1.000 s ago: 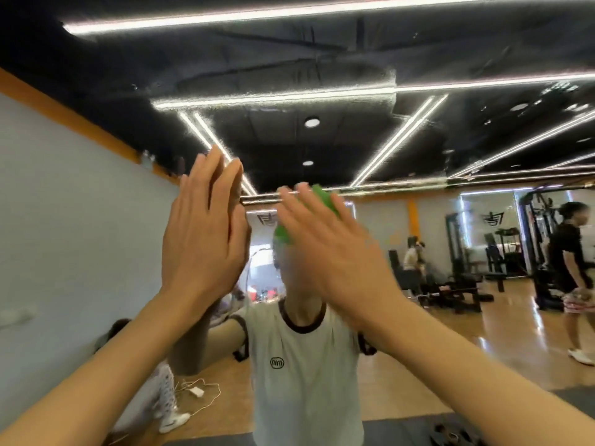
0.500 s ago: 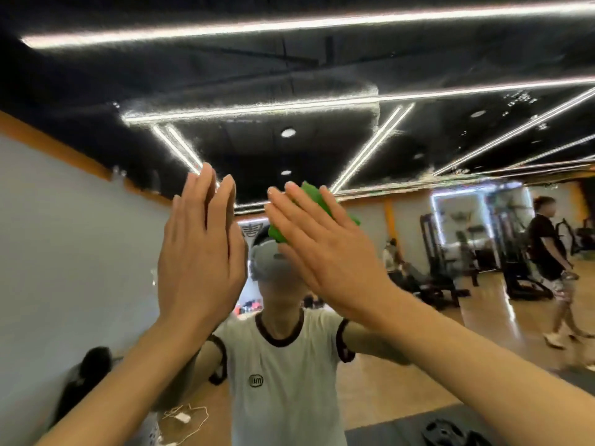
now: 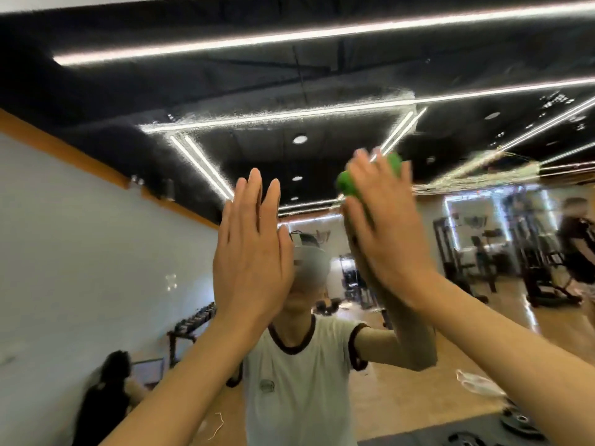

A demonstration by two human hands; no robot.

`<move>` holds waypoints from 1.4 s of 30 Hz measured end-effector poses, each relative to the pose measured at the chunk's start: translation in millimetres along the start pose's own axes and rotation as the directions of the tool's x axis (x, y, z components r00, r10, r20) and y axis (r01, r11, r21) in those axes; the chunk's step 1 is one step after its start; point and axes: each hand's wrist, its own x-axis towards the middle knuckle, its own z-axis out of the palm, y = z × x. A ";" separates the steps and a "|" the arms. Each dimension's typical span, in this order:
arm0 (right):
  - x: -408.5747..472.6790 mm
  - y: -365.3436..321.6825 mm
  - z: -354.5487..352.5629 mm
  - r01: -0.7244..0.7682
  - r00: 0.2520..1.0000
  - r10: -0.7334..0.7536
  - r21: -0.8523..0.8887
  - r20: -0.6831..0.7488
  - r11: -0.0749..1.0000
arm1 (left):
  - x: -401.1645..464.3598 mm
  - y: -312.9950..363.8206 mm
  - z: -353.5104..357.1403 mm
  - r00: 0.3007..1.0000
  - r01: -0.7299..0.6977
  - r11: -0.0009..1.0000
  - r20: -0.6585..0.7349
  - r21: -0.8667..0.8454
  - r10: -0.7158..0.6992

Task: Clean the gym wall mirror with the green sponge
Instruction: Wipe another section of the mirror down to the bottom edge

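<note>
Head view, single frame: wiping is under way, judged mid-task. Right hand (image 3: pixel 383 233) is raised against the gym wall mirror (image 3: pixel 322 75), fingers straight and spread, palm pressing the green sponge (image 3: pixel 346 185) flat to the glass; no curl of fingers round the sponge is visible, so it is held by pressure alone. Sponge sits high on the mirror, above the reflected head, its green edge showing past the fingertips and the thumb side; the rest is hidden behind the hand. Left hand (image 3: pixel 252 249) is also raised, fingers straight and together, palm toward the glass just beside the right hand and apart from it; it carries nothing, and whether it touches the glass or only hovers cannot be told. Evidence of work done: a wet, speckled sheen breaks up the reflected ceiling light strips (image 3: pixel 289 114) in a broad patch above and to both sides of the sponge, which I read as the band already wetted or scrubbed. Evidence of work left: the lower mirror, where the reflected white T-shirt (image 3: pixel 289 381) and gym floor show, looks sharp and unsmeared, so probably not yet wiped. The wet patch itself likely needs further passes. Overall extent of the mirror lies beyond the frame, so the fraction finished cannot be stated.
</note>
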 end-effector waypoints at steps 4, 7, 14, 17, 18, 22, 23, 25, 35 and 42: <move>11.6 23.2 -4.3 0.459 0.880 -0.436 -0.100 0.188 0.883 | 0.4 0.6 -2.7 1.000 -0.008 1.000 0.009 -0.030 0.008; 16.3 87.6 -37.7 0.196 0.974 -0.178 -0.127 0.142 0.972 | 1.2 2.4 -7.8 0.999 0.019 0.999 0.028 -0.039 -0.018; 29.9 89.7 -43.1 -0.231 0.970 0.216 -0.146 -0.109 0.962 | 27.4 40.3 -0.4 0.999 0.034 0.996 -0.025 -0.077 -0.036; 29.6 47.1 -13.4 0.293 0.955 -0.284 -0.146 0.084 0.945 | 44.9 66.2 15.0 0.999 0.037 0.997 -0.036 -0.068 -0.039; 35.2 51.9 -14.9 0.388 0.920 -0.371 -0.166 0.124 0.907 | 48.0 71.3 19.0 0.998 0.043 0.997 -0.037 -0.067 -0.046; 50.8 123.3 -51.7 0.137 0.989 -0.126 -0.148 0.080 0.980 | 45.6 71.0 30.3 0.998 0.060 0.996 -0.020 -0.067 -0.061; 51.1 141.9 -61.8 -0.002 1.000 0.007 -0.166 0.028 0.986 | 44.5 68.7 32.2 0.998 0.056 0.997 -0.016 -0.060 -0.057; 53.2 148.5 -69.4 -0.223 0.974 0.215 -0.165 -0.065 0.961 | 43.8 66.1 35.3 0.999 0.051 0.998 -0.016 -0.042 -0.052; 102.5 73.6 -23.2 0.249 0.958 -0.215 -0.177 0.188 0.952 | 44.8 65.3 35.4 0.999 0.035 0.999 -0.019 -0.016 -0.035; 95.6 125.7 -53.1 -0.298 0.952 0.272 -0.225 -0.139 0.928 | 43.9 66.8 35.6 0.999 0.042 0.999 -0.024 -0.031 -0.043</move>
